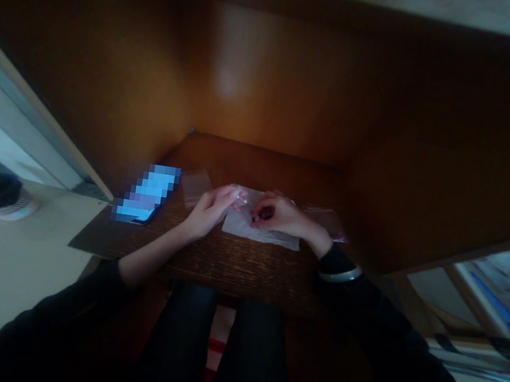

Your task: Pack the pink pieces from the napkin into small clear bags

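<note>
- Left hand point(206, 211) pinches a small clear plastic piece point(240, 194) at its fingertips, mid-frame
- Right hand point(287, 216) curls closed on a small dark object point(264, 213), just beside it
- Both hover over white paper point(261, 231) on a wooden desk point(220, 263)

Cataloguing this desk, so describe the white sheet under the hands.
The white sheet is a thin, matte piece of paper or tissue, roughly rectangular, with slightly uneven edges and faint creases. It lies flat on the dark wooden desk, directly ahead of the person. The right hand hangs over its upper right part and the left hand sits by its upper left corner; whether either touches it cannot be told. The dim light hides any fine detail.
</note>
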### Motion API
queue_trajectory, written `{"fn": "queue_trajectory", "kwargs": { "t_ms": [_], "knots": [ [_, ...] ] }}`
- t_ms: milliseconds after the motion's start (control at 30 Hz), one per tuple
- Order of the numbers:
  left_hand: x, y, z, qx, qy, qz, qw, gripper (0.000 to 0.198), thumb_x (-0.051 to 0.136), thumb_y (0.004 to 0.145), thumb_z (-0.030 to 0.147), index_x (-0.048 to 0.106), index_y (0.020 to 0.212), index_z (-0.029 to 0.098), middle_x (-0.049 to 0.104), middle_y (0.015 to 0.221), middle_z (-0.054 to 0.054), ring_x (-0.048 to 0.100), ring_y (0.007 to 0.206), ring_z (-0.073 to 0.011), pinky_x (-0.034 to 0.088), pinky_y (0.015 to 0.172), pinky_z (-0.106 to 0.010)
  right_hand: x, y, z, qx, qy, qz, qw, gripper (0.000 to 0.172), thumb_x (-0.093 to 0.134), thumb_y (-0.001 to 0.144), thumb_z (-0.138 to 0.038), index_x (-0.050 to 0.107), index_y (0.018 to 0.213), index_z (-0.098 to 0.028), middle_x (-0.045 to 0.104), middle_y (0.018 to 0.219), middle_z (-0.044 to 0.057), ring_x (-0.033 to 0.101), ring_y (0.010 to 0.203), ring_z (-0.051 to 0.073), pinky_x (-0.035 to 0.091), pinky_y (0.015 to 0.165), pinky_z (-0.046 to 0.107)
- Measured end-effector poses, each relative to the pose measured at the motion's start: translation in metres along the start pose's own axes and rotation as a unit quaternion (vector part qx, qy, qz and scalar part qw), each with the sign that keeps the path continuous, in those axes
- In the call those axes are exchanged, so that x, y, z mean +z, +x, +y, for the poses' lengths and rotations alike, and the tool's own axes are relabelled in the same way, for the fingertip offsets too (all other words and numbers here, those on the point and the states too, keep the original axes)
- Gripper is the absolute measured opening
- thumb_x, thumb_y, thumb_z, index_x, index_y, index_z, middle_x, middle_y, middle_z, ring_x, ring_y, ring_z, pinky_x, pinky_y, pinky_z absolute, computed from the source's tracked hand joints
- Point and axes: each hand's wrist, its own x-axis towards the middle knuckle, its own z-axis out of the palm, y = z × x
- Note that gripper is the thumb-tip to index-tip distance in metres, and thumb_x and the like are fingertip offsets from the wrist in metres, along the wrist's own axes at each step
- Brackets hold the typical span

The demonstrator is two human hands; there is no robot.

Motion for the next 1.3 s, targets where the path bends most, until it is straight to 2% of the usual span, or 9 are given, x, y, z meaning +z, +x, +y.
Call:
{"fn": "queue_trajectory", "kwargs": {
  "t_ms": [233, 500, 567, 700, 800, 933, 1100, 1200, 1300],
  "knots": [
    [0.000, 0.000, 0.001, 0.001, 0.014, -0.003, 1.000, 0.041, 0.056, 0.085, 0.053, 0.070, 0.094, 0.016, 0.070, 0.096, -0.008, 0.064, 0.084, -0.0198, 0.049, 0.082, -0.033, -0.005, -0.001, 0.003, -0.026, 0.029, 0.042, 0.998, 0.010, 0.075, 0.075, -0.027, 0.071, 0.081, -0.019, 0.059, 0.085, 0.002, 0.056, 0.082, 0.017, 0.042, 0.072, 0.030],
    [-0.001, 0.001, -0.001, -0.004, 0.029, -0.010, 1.000, 0.040, 0.052, 0.088, 0.048, 0.069, 0.100, 0.014, 0.069, 0.100, -0.010, 0.063, 0.087, -0.0196, 0.048, 0.083, -0.031, 0.000, 0.002, 0.011, -0.026, -0.008, 0.028, 0.999, 0.011, 0.073, 0.079, -0.028, 0.073, 0.083, -0.018, 0.062, 0.082, 0.004, 0.057, 0.083, 0.018, 0.041, 0.075, 0.032],
    [-0.001, 0.000, 0.001, -0.005, 0.035, -0.012, 0.999, 0.041, 0.052, 0.088, 0.049, 0.069, 0.099, 0.014, 0.069, 0.095, -0.010, 0.062, 0.082, -0.0187, 0.048, 0.081, -0.030, -0.003, 0.002, 0.006, -0.024, 0.019, 0.049, 0.998, 0.011, 0.069, 0.081, -0.028, 0.072, 0.085, -0.018, 0.062, 0.085, 0.004, 0.058, 0.082, 0.018, 0.043, 0.075, 0.032],
    [0.000, -0.001, 0.007, -0.002, 0.035, -0.019, 0.999, 0.043, 0.052, 0.087, 0.053, 0.069, 0.092, 0.014, 0.068, 0.085, -0.007, 0.061, 0.075, -0.0165, 0.048, 0.076, -0.029, -0.016, 0.001, -0.015, -0.042, 0.096, 0.134, 0.985, 0.012, 0.064, 0.085, -0.027, 0.071, 0.091, -0.019, 0.063, 0.092, 0.005, 0.060, 0.087, 0.017, 0.045, 0.081, 0.034],
    [0.001, -0.001, 0.011, -0.013, 0.037, -0.028, 0.999, 0.048, 0.049, 0.085, 0.060, 0.067, 0.080, 0.015, 0.066, 0.075, -0.004, 0.060, 0.073, -0.0165, 0.048, 0.073, -0.029, -0.022, 0.002, -0.033, -0.075, 0.125, 0.087, 0.985, 0.016, 0.067, 0.084, -0.028, 0.071, 0.098, -0.021, 0.062, 0.099, 0.004, 0.060, 0.091, 0.017, 0.046, 0.082, 0.033],
    [0.001, -0.002, 0.015, -0.045, 0.062, -0.036, 0.996, 0.049, 0.049, 0.084, 0.061, 0.064, 0.073, 0.015, 0.065, 0.068, -0.004, 0.061, 0.073, -0.0184, 0.047, 0.067, -0.027, -0.017, 0.005, -0.045, -0.102, 0.117, 0.030, 0.987, 0.025, 0.075, 0.076, -0.026, 0.071, 0.100, -0.021, 0.060, 0.103, 0.004, 0.058, 0.097, 0.018, 0.044, 0.086, 0.033],
    [0.001, -0.001, 0.016, -0.029, 0.086, -0.034, 0.995, 0.050, 0.046, 0.087, 0.059, 0.062, 0.068, 0.015, 0.063, 0.061, -0.003, 0.060, 0.067, -0.0167, 0.046, 0.063, -0.026, -0.001, 0.008, -0.047, -0.066, 0.067, 0.028, 0.995, 0.014, 0.069, 0.080, -0.019, 0.073, 0.094, -0.020, 0.060, 0.101, 0.005, 0.057, 0.096, 0.018, 0.043, 0.087, 0.034],
    [0.000, -0.001, 0.013, -0.030, 0.086, -0.049, 0.995, 0.053, 0.040, 0.091, 0.057, 0.062, 0.066, 0.015, 0.063, 0.060, -0.003, 0.061, 0.064, -0.0151, 0.047, 0.062, -0.025, 0.003, 0.009, -0.045, -0.081, 0.063, 0.033, 0.994, 0.008, 0.065, 0.084, -0.019, 0.073, 0.087, -0.020, 0.062, 0.096, 0.004, 0.059, 0.090, 0.016, 0.043, 0.084, 0.032],
    [-0.002, 0.001, 0.007, -0.017, 0.067, -0.070, 0.995, 0.037, 0.051, 0.088, 0.048, 0.065, 0.079, 0.015, 0.067, 0.068, -0.002, 0.063, 0.065, -0.0142, 0.049, 0.064, -0.025, 0.003, 0.010, -0.040, -0.087, 0.074, 0.047, 0.992, 0.007, 0.065, 0.085, -0.020, 0.072, 0.084, -0.019, 0.063, 0.090, 0.003, 0.059, 0.085, 0.015, 0.043, 0.080, 0.030]
  ]
}}
